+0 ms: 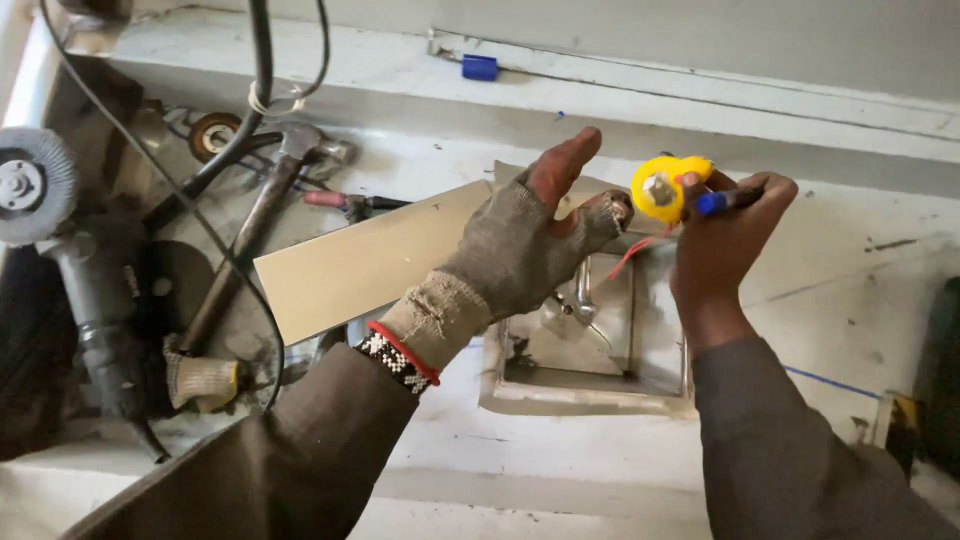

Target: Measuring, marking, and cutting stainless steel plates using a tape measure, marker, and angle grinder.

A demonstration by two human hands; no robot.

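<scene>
Seen from above, over a pale, scuffed worktop [560, 450]. Left hand [530, 235] in a worn grey fingerless glove, thumb lifted and spread away from the fingers, which curl toward a yellow tape measure [665, 188] and appear to touch its near side; whether they truly grip it, cannot tell. At that wrist, a red band and a black-and-white beaded bracelet [398, 358]. Right hand [725, 235] bare, closed around the tape measure from the other side and pinching a blue marker [722, 201] between thumb and fingers — both held raised above the worktop. A thin red cord [640, 250] trailing down from the tape measure.

Directly beneath the hands, a square opening [590, 345] with shiny metal walls, sunk into the worktop. Just left of it and partly behind the gloved hand, a flat metal sheet [365, 265] lying at a slant.

Farther left, well apart from the hands — an angle grinder [60, 235] with a grey wheel, a hammer [265, 215] with a rusty handle, a spare work glove [203, 381], and black cables [240, 140] looping across the tools. Near the far edge, a small blue cap [479, 67].
</scene>
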